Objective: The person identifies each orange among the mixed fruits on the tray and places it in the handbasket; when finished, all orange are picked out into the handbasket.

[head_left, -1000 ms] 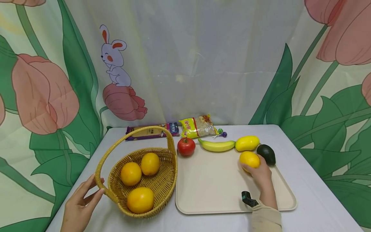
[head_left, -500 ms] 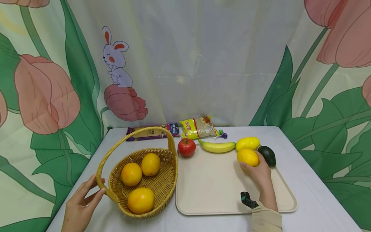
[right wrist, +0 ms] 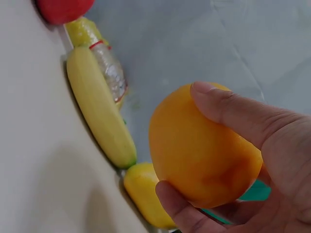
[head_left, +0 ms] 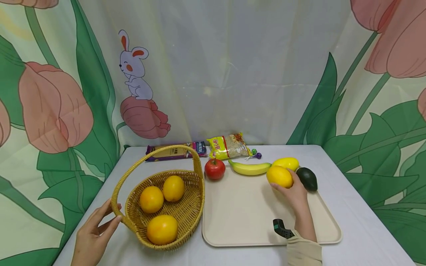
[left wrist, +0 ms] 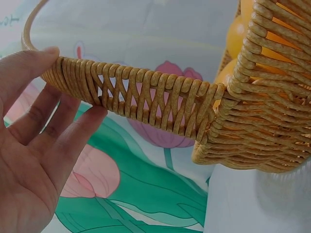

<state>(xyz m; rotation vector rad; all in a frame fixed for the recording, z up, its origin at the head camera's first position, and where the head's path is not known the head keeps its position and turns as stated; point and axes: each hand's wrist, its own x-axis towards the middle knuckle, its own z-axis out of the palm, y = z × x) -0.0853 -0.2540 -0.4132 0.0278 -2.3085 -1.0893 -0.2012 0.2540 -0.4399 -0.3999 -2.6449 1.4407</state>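
My left hand (head_left: 94, 232) pinches the handle (left wrist: 146, 99) of a wicker basket (head_left: 191, 210) between thumb and fingertips, low on its left side. Inside the basket lie three orange-yellow fruits, one of them the nearest fruit (head_left: 162, 229). With thumb and fingers around it, my right hand (head_left: 294, 192) grips a yellow-orange mango (right wrist: 199, 145), held up over the right part of a beige tray (head_left: 239, 221). Just behind it on the tray's far edge is another, longer yellow fruit (head_left: 287, 163), partly hidden in the head view. A dark green avocado (head_left: 307, 179) lies right of this hand.
A banana (head_left: 249, 169) and a red tomato-like fruit (head_left: 215, 169) line the tray's back edge. Behind them lie a yellow snack bag (head_left: 229, 146), two lollipops (head_left: 256, 154) and a purple packet (head_left: 201, 147). A printed curtain (head_left: 226, 74) hangs behind the table.
My right hand has lifted the mango slightly and moved it left, away from the avocado. My left hand keeps its hold on the basket handle.
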